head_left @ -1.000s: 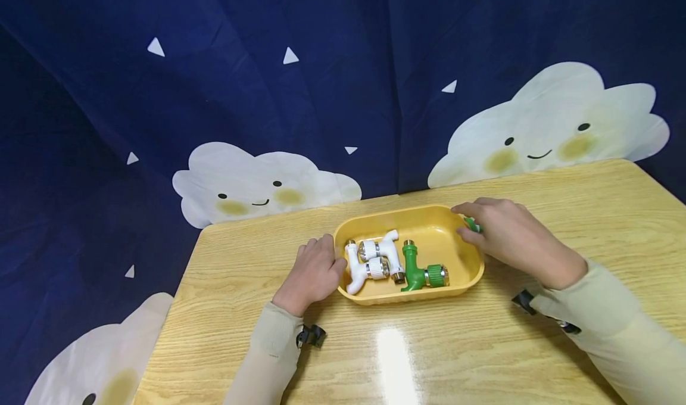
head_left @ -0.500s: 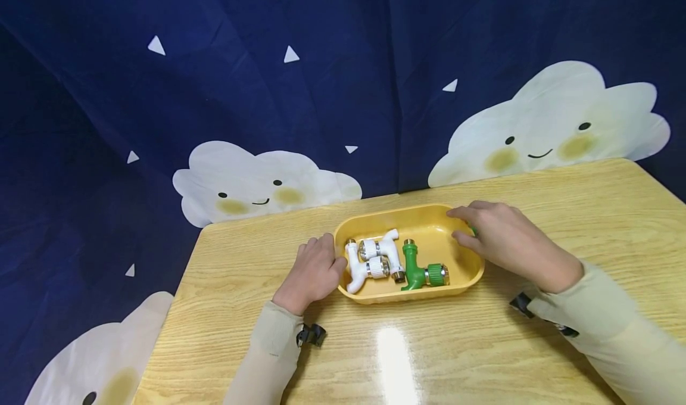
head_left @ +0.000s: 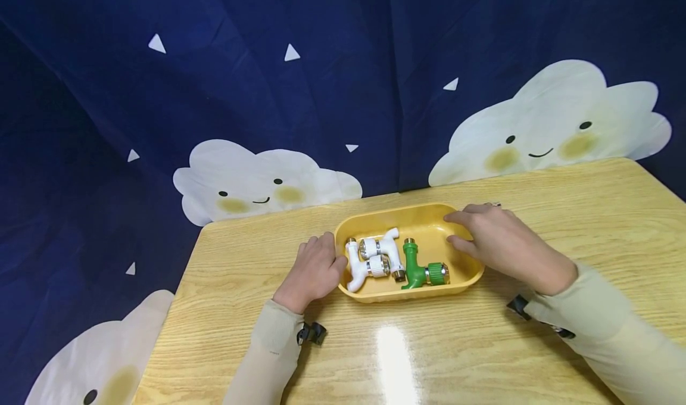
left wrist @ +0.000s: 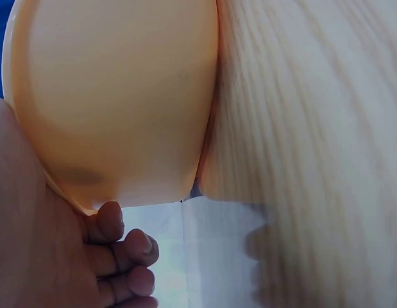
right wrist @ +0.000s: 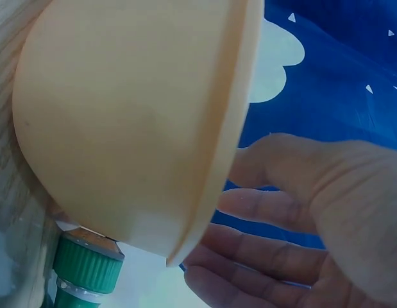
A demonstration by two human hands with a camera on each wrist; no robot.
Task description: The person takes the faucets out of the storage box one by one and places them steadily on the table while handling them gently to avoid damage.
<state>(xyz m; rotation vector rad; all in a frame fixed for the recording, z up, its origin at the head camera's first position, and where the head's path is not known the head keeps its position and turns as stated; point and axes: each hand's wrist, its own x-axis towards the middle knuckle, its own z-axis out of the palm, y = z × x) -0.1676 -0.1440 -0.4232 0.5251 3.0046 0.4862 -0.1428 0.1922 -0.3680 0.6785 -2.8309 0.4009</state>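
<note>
Right hand: fingers parted, nothing held, thumb and forefinger over the right edge of the tray; contact with the rim cannot be told.
Left hand: fingers bent, set against the tray's left edge; whether they grip it cannot be told.
Tray: yellow, by the table's far edge.
Contents: first white tap at the left edge; second white tap beside it; green tap toward the near edge.
Outside tap: green knob, just beyond the tray's right edge.
Table: wood-grained.
Step, as judged: left hand steadying, right hand between holds. Any pick-up would call for clearing the rim and closing on a tap.
</note>
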